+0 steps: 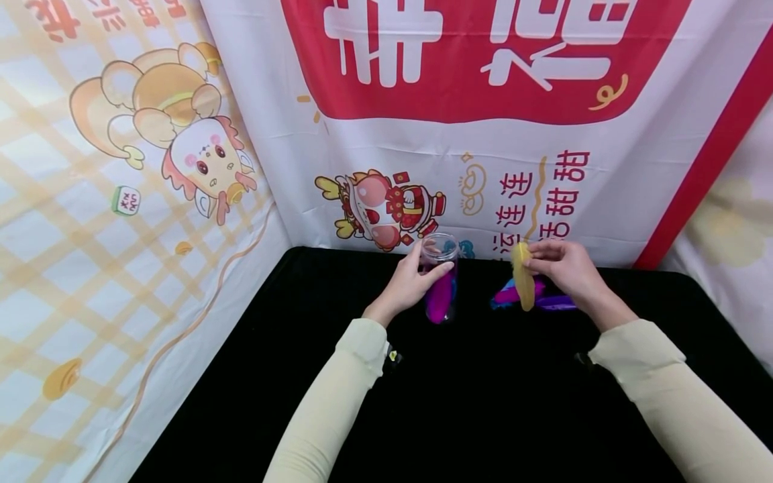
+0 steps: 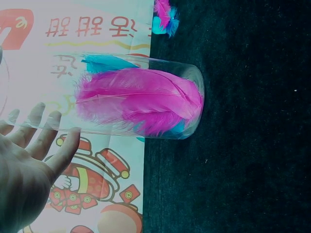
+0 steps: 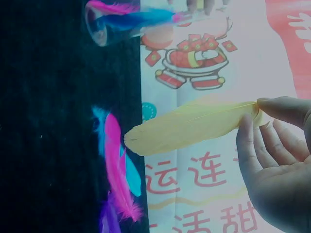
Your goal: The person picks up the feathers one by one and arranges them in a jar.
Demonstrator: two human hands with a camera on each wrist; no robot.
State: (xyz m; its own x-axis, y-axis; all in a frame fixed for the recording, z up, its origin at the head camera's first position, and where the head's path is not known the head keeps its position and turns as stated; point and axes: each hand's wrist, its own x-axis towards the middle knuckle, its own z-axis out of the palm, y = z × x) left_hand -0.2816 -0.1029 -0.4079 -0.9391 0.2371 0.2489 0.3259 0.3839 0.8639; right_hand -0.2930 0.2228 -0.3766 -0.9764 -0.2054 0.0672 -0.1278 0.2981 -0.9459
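Note:
My left hand (image 1: 410, 280) grips the side of a clear jar (image 2: 194, 75), thumb across its front. The jar stands upright near the table's back edge, its mouth uncovered at the top. Inside it are a bright pink feather (image 2: 141, 99) and blue feathers (image 2: 109, 63). To the right, my right hand (image 1: 570, 270) pinches a yellow feather (image 3: 189, 128) by its quill between thumb and fingers; the feather hangs tip down. Behind and below it on the table lie a pink feather (image 3: 116, 167), blue feathers (image 3: 132, 177) and a purple feather (image 1: 557, 303).
A black cloth covers the table (image 1: 471, 402). Right behind its back edge hangs a white and red printed curtain (image 1: 386, 147), close to the jar. Another printed curtain (image 1: 151, 282) runs along the left side.

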